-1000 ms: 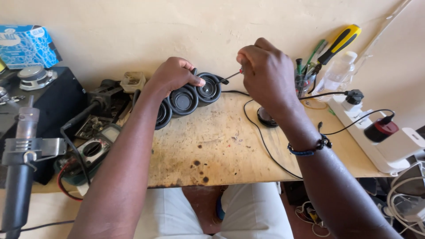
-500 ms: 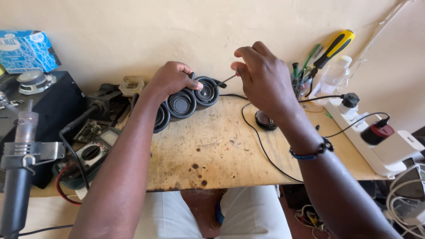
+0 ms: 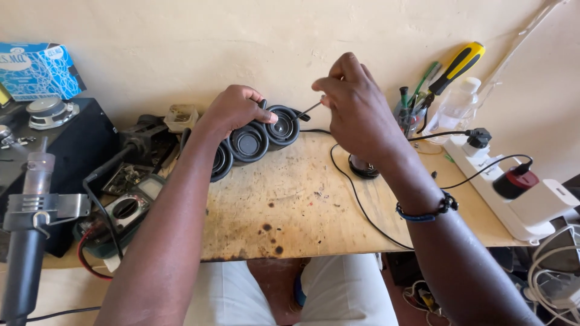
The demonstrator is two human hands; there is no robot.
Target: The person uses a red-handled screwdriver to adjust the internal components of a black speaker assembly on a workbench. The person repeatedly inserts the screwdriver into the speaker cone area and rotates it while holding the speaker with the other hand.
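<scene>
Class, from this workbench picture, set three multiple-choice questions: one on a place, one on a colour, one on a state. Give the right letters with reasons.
1. Where does the white power strip lie?
A. at the bench's right edge
B. on the black box
C. under the bench

2. What colour is the handle of the big screwdriver leaning on the wall?
A. red
B. yellow and black
C. white

3. What is the left hand doing?
A. hanging free
B. resting flat on the bare bench
C. gripping the row of round black speakers

Answers: 1 A, it lies along the right edge with plugs in it. 2 B, yellow with black. 3 C, its fingers curl over the speakers while the right hand pinches a thin tool.
</scene>
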